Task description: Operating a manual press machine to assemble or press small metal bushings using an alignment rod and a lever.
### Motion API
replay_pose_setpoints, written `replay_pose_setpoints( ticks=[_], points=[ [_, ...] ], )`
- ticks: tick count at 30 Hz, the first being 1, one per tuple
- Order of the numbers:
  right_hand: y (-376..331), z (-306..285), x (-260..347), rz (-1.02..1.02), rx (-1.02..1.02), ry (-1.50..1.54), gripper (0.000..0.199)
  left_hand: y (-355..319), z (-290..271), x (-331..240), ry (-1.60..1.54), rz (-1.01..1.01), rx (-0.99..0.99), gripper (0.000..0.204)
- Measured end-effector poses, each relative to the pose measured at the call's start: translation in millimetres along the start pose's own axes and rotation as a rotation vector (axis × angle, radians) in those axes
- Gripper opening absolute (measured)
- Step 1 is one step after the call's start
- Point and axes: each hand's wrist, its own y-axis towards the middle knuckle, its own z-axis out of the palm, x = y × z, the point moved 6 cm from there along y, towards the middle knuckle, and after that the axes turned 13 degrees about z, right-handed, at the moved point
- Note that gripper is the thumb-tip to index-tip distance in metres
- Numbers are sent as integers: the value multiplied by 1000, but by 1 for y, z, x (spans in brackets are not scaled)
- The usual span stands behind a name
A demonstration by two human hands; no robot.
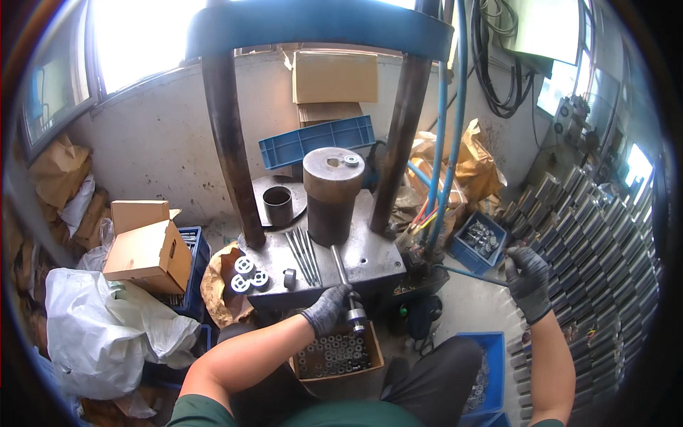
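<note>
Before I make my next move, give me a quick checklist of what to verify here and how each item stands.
1. Left hand firmly around the shaft: ok, the fingers are wrapped round it.
2. Both hands on the shaft: not ok, the right hand is raised well away to the right.
3. Right hand free of parts: cannot tell, its curled fingers could hide something small.
4. Gloves worn: ok, grey ones on both hands.
5. Small ring on the thick cylinder: ok, the ring rests on top, right of the hole.
6. Shaft's far end off the table: cannot tell, contact isn't clear.
</note>
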Motion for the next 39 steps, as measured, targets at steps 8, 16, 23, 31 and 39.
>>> replay_pose_setpoints(
  ticks=[8,16,23,31,39],
  points=[
    [-38,6,73,-173,-106,-67,22,21,-28,-13,246,96,-38,29],
    [-185,198,99,782,425,987,43,-35,-28,31,427,21,106,46],
    [-255,277,124,1155,878,1445,61,-57,-14,60,523,137,361,33],
    [-219,242,134,804,548,1923,46,-53,16,52,383,302,699,48],
    [-202,180,110,1101,722,1697,48,-46,27,25,1153,723,578,45]
  ],
)
